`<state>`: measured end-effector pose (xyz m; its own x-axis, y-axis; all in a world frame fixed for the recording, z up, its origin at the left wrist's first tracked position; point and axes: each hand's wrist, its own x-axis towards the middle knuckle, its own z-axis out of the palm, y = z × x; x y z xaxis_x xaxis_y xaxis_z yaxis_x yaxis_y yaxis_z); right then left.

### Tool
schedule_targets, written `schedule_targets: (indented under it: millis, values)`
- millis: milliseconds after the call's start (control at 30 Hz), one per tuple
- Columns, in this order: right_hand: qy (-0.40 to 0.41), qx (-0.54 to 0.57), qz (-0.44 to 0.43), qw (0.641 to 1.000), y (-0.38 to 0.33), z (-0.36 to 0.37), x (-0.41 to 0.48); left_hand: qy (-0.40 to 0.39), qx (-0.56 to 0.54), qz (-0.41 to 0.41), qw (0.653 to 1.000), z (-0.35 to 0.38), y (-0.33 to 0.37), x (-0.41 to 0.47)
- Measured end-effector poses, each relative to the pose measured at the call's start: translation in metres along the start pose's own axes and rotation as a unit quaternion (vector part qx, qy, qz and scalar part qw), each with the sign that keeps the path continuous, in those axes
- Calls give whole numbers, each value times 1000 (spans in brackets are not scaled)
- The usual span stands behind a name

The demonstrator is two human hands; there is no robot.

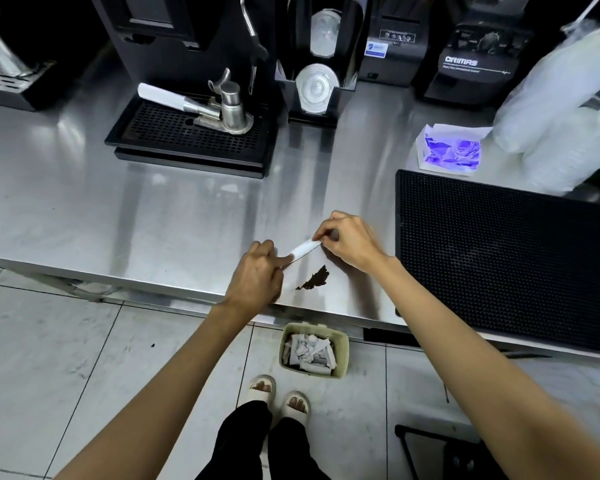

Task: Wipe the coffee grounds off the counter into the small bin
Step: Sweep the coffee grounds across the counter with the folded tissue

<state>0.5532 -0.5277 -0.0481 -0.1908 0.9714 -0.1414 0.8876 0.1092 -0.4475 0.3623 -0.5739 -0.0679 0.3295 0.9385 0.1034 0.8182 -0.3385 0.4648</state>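
Observation:
A small dark pile of coffee grounds (314, 279) lies on the steel counter (174, 223) close to its front edge. Just behind the pile a folded white tissue (303, 248) is stretched between both hands. My left hand (258, 275) pinches its left end and my right hand (349, 242) pinches its right end. The small beige bin (340, 355) stands on the floor tiles below the counter edge, directly under the grounds, with crumpled white paper inside.
A black rubber mat (506, 258) covers the counter at the right. An espresso machine's drip tray (187, 133) with a portafilter stands behind, beside a lid holder (314, 88), a blender base (478, 60) and a tissue pack (451, 150). My sandalled feet stand beside the bin.

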Motion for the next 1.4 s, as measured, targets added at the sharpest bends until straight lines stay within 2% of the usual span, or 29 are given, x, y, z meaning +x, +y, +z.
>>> schedule_targets:
  millis: [133, 267, 367, 467, 567, 700, 800, 967, 1100, 1233, 1400]
  values:
    - [9, -4, 16, 1000, 7, 0, -25, -31, 4, 62, 998, 0, 6, -2]
    - [20, -14, 68, 997, 12, 1, -61, -74, 5, 141, 987, -2, 15, -1]
    - [17, -22, 93, 995, 7, -2, -74, -71, 13, 164, 984, -6, 11, 4]
    - [40, -2, 93, 995, -3, -5, -58, -61, -2, 138, 989, -13, 0, 7]
    - [40, -4, 56, 998, -20, 0, -33, -40, -7, 100, 994, -18, -19, 0]
    - [-20, -24, 15, 999, -32, 7, -17, -59, 21, 129, 990, -15, -23, -18]
    - [-29, -22, 11, 999, -25, 5, -21, -59, 2, 133, 989, -9, -16, -21]
    - [-18, -33, 30, 999, -6, 3, -48, -99, -8, 123, 987, 1, 8, -32]
    - [-3, 2, 58, 998, 6, -6, -58, -94, -65, 103, 988, 0, 14, -28]
    - [41, 11, 90, 995, 11, -13, -50, -71, -48, 70, 994, -9, 20, -3]
    - [39, -19, 112, 993, 14, -6, -54, -121, -33, 91, 988, -5, 16, 14]
